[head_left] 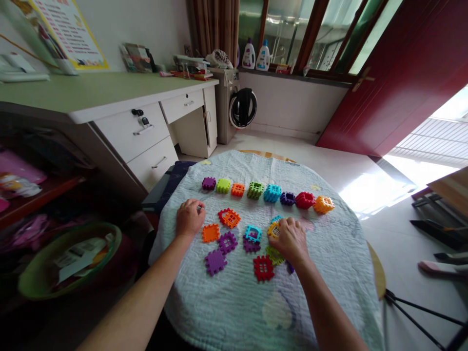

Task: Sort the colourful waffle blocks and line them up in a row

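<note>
My left hand point(190, 217) rests on the cloth at the left, fingers loosely bent, with nothing visible in it. My right hand point(292, 238) has its fingers closed on a yellow lattice tile point(274, 229), partly covering it. Under and beside that hand lie a lime green tile point(275, 254), a blue tile piece and a red window tile point(263, 268). Between my hands are a cyan frame tile point(253, 234) over a purple one point(251, 245), a purple window tile point(227, 242), a solid purple tile point(215, 262), an orange tile point(211, 233) and an orange window tile point(231, 218) overlapping a red one.
A row of several assembled block cubes crosses the far part of the round table, from a purple cube point(208, 184) to a yellow-orange cube point(323, 204). A pale quilted cloth point(219, 307) covers the table. Left stand a desk point(120, 92) and a green basket point(40, 287).
</note>
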Action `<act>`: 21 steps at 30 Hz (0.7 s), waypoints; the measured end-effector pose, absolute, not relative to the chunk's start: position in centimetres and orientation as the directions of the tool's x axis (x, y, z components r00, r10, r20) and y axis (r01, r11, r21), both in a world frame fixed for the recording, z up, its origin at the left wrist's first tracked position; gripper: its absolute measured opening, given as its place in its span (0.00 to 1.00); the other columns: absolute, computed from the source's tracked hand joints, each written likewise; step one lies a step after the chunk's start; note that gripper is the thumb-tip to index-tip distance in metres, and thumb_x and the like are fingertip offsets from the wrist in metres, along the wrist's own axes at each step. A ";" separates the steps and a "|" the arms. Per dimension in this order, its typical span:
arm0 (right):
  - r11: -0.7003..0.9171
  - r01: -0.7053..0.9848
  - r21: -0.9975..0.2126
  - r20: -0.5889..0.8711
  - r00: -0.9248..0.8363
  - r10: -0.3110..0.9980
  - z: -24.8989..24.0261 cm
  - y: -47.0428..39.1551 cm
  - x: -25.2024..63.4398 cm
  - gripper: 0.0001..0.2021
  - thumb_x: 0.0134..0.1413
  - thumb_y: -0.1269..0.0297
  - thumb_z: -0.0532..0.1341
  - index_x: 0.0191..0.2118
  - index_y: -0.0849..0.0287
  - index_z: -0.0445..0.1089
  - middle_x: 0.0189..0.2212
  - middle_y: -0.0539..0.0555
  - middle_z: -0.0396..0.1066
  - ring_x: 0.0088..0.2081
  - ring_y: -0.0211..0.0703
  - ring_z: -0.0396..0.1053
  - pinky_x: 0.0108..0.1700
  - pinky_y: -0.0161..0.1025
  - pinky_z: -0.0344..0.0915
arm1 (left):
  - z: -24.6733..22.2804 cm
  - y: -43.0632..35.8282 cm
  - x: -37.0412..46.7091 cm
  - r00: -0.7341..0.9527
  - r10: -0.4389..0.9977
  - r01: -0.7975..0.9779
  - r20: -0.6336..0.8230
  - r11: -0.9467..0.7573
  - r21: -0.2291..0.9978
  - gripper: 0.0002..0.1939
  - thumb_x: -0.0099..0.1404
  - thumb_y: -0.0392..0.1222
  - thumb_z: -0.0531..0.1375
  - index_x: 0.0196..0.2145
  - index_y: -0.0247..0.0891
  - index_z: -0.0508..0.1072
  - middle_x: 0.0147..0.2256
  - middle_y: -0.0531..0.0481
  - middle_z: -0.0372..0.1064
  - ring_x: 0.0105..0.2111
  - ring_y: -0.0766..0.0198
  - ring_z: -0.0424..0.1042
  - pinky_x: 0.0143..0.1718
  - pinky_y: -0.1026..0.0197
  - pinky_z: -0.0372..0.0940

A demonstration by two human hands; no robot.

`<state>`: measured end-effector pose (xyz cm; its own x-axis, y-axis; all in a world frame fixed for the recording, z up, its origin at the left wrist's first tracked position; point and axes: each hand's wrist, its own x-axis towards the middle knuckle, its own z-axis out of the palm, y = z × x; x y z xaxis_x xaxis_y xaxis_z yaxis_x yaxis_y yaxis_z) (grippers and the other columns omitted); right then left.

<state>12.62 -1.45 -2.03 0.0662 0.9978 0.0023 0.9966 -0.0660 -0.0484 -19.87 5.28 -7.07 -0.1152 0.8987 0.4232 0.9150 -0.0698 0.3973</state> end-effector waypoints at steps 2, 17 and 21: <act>-0.057 0.997 -0.055 0.011 0.058 0.998 -2.0 -1.4 12.6 0.15 0.45 0.57 0.63 0.38 0.59 0.68 0.38 0.59 0.66 0.43 0.53 0.63 0.43 0.44 0.54 | -7.0 5.3 -19.8 -0.122 0.897 0.914 0.424 -0.065 0.400 0.07 0.56 0.36 0.54 0.30 0.39 0.73 0.37 0.45 0.72 0.40 0.53 0.70 0.47 0.53 0.64; -0.096 0.957 -0.272 0.243 0.165 0.956 0.7 3.3 28.7 0.25 0.38 0.53 0.63 0.46 0.57 0.69 0.43 0.58 0.65 0.43 0.52 0.63 0.44 0.46 0.62 | -7.7 5.6 -20.3 -0.094 0.894 0.924 0.438 -0.085 0.372 0.07 0.57 0.38 0.54 0.30 0.39 0.73 0.37 0.45 0.72 0.40 0.53 0.70 0.47 0.53 0.64; -0.127 0.961 -0.247 0.164 0.171 0.972 1.3 6.6 33.4 0.28 0.37 0.53 0.64 0.48 0.58 0.70 0.43 0.58 0.66 0.45 0.53 0.63 0.46 0.46 0.63 | -7.8 5.6 -20.4 -0.085 0.896 0.929 0.436 -0.087 0.360 0.08 0.57 0.38 0.54 0.30 0.39 0.73 0.38 0.44 0.72 0.40 0.53 0.70 0.47 0.52 0.64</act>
